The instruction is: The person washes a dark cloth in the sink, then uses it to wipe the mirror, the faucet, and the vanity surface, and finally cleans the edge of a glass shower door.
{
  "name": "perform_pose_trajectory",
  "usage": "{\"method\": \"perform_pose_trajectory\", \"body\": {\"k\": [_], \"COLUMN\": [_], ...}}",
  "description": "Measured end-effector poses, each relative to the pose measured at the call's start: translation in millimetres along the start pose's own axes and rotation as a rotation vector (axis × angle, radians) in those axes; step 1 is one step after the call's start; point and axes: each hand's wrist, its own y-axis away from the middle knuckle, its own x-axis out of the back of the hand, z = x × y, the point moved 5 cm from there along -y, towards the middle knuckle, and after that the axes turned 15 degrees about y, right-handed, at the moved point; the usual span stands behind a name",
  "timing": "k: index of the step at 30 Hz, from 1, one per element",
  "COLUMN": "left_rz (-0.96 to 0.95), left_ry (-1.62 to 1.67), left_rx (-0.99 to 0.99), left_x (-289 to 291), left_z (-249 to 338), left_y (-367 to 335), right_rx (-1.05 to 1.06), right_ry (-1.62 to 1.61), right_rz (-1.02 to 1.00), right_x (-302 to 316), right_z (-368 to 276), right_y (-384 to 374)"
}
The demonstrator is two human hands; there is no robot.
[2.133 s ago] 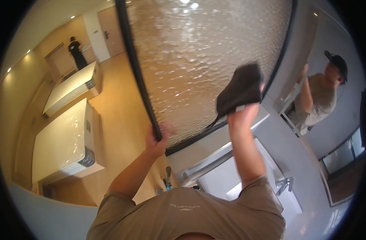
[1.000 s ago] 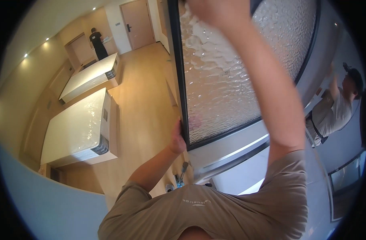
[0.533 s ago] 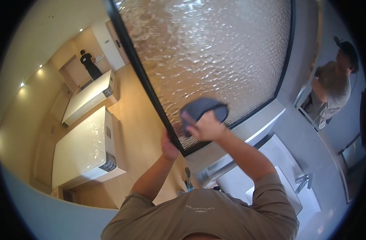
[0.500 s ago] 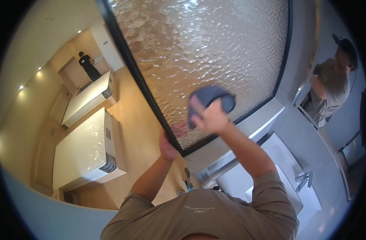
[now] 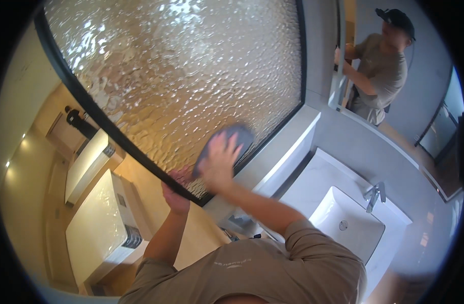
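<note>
A large pane of rippled glass [image 5: 191,76] in a black frame [image 5: 105,134] fills the upper middle. My right hand [image 5: 220,163] holds a dark grey cloth [image 5: 238,138] flat against the lower part of the glass, its fingers spread over the cloth and a little blurred. Beside it, at the bottom of the frame's left upright, my left hand [image 5: 176,199] is closed around the edge. Its fingers reach behind the pane and show as a blurred pink shape through the glass.
Right of the pane are a ledge [image 5: 288,147], a white sink [image 5: 351,223] with a chrome tap [image 5: 375,195], and a wall mirror [image 5: 419,121] reflecting me. To the left lie two wrapped mattresses [image 5: 97,228] on bases; a person in black [image 5: 80,121] stands beyond them.
My view has swung, so the pane sits further left and more of the sink shows. My right hand and the cloth are lower on the glass, nearer its bottom corner. My left hand still holds the frame.
</note>
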Motion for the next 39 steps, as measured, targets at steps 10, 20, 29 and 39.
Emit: {"method": "perform_pose_trajectory", "body": {"k": [10, 20, 29, 39], "left_rz": [-0.03, -0.086, -0.01, -0.208], "left_ry": [0.081, 0.13, -0.153, 0.067], "left_rx": [0.069, -0.015, -0.076, -0.054], "left_x": [-15.9, -20.5, 6.2, -13.8], "left_z": [-5.4, -5.6, -0.7, -6.6], "left_y": [-5.8, -3.7, 9.8, -1.4], "right_rx": [-0.144, -0.627, 0.348, -0.542], "right_ry": [-0.298, -0.574, 0.004, -0.542], "right_rz": [0.667, 0.477, 0.017, 0.595], "right_x": [40.6, -42.2, 2.5, 47.7], "right_z": [152.5, 249.8, -2.4, 241.7], "right_y": [-117.3, -114.3, 7.9, -179.0]}}
